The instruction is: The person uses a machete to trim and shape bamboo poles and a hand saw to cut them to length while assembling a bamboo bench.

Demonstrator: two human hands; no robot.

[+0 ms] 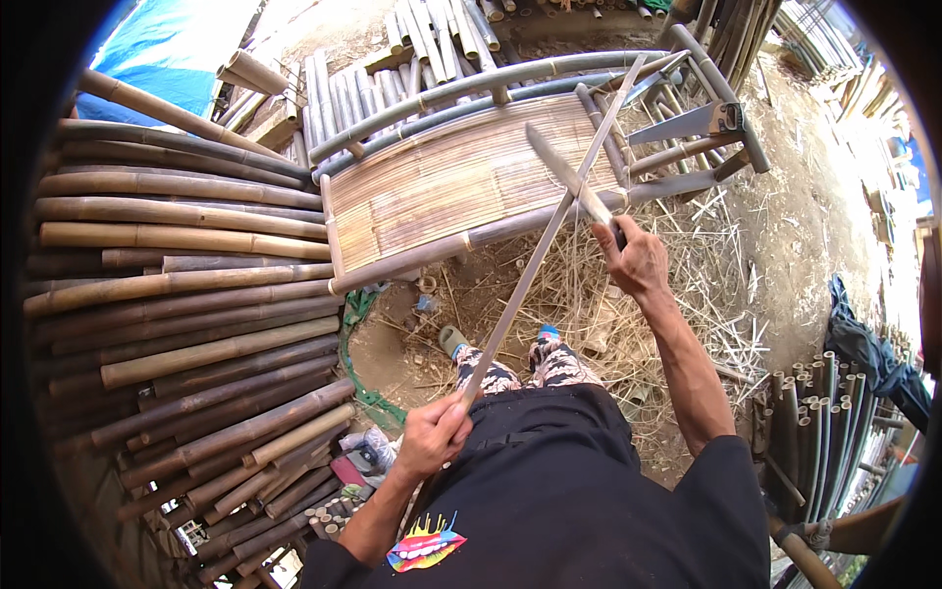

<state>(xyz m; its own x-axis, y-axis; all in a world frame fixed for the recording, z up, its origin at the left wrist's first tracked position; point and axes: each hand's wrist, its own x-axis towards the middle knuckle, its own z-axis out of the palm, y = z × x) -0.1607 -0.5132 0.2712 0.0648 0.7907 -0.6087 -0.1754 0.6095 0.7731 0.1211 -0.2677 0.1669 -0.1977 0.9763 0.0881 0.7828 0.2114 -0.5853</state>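
Note:
A long, narrow bamboo strip (523, 285) slants from my waist up across the bench's right end. My left hand (434, 435) is closed around its near end, close to my body. In my right hand (634, 257) is the handle of a broad-bladed knife (555, 160), its blade pointing away to the upper left. The blade crosses the strip and appears to touch it, though the exact contact is hard to tell. Beyond both hands stands a bamboo bench (432, 191) with a slatted seat and round pole rails.
A handsaw (687, 125) rests at the bench's right end. Stacked bamboo poles (196, 236) fill the left side. Shavings (687, 285) litter the ground around my feet. Upright cut poles (819, 422) and a dark cloth (868, 358) stand at right. A blue tarp (162, 54) lies far left.

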